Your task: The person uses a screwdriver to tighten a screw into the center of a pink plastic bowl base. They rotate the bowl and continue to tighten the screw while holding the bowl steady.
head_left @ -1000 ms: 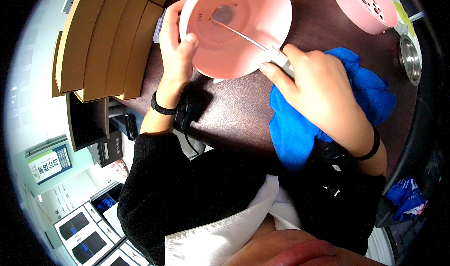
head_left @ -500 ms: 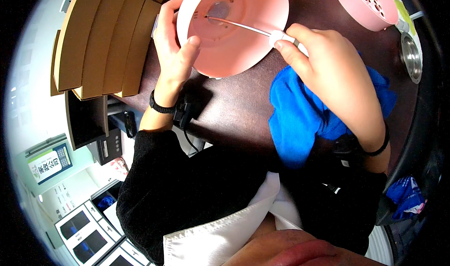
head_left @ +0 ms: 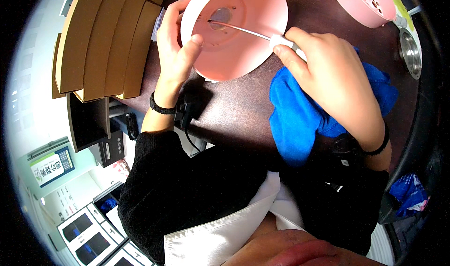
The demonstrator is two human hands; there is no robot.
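Note:
My left hand (head_left: 176, 45) is wrapped round the left side of a pink round bowl-shaped housing (head_left: 253, 50), thumb on its rim, and tilts its hollow inside toward me. A screwdriver (head_left: 248, 31) with a white handle is gripped in my right hand (head_left: 323, 59). Its thin metal shaft reaches into the housing, and the tip rests by a small hole left of a round grey disc (head_left: 221, 18) on the inner base. Whether a screw sits under the tip is too small to tell. Below my right hand and forearm lies a crumpled blue cloth (head_left: 295, 116).
On the dark table (head_left: 234, 106), a pink round part with holes (head_left: 363, 6) stands at the far right, beside a shiny metal dish (head_left: 410, 52). Cardboard boxes (head_left: 103, 41) are stacked at the left. A black plug with a cable (head_left: 186, 113) lies near my left wrist.
The housing sits slightly lower in the picture, with the screwdriver tip still at the same hole. Both hands keep their grip; the view has shifted a little.

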